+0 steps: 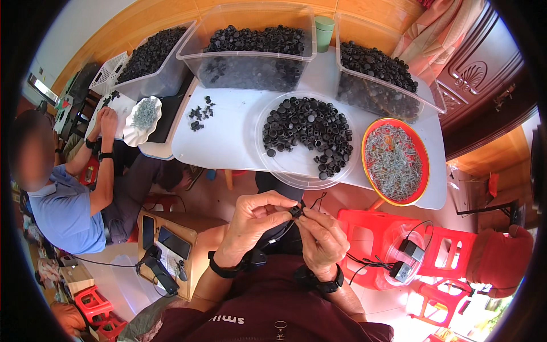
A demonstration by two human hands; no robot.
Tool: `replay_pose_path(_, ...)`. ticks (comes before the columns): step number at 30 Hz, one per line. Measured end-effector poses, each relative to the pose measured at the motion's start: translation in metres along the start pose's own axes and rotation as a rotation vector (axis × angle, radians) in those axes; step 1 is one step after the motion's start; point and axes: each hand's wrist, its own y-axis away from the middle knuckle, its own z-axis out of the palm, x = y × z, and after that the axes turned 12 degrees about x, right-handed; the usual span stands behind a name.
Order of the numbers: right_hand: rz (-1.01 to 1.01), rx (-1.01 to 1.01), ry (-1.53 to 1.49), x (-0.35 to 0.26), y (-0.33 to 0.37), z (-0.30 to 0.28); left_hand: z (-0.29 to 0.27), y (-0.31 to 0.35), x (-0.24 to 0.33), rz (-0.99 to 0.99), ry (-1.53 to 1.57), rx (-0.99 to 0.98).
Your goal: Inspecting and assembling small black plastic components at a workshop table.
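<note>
My left hand [256, 219] and my right hand [322, 236] meet in front of my chest. Between their fingertips is a small black plastic part [295, 211], gripped from both sides. Whether my right fingers also pinch something smaller is hidden. Just beyond my hands, on the white table [228, 137], a round clear tray [263, 161] holds a heap of black round caps [307, 122]. To its right stands a red bowl with a yellow rim [426, 162], full of small silvery screws or pins [393, 162].
Clear plastic bins [245, 71] of black parts line the table's back, beside a green canister [324, 33]. Loose black pieces [200, 114] lie left. A co-worker in blue [71, 214] sits by a white dish [135, 134]. Red stools [364, 228] and cables stand right; phones lie left.
</note>
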Motion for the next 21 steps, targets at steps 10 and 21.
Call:
replay_pose_path(10,-0.067,-0.068,0.071,0.0037,-0.0009,-0.0015,0.0005,-0.0005,-0.0017,0.071,-0.102,0.023)
replay_pose_path(21,0.238,-0.132,-0.029,-0.0049,-0.0100,-0.0036,-0.0023,-0.0016,-0.0030,0.066,-0.031,0.009)
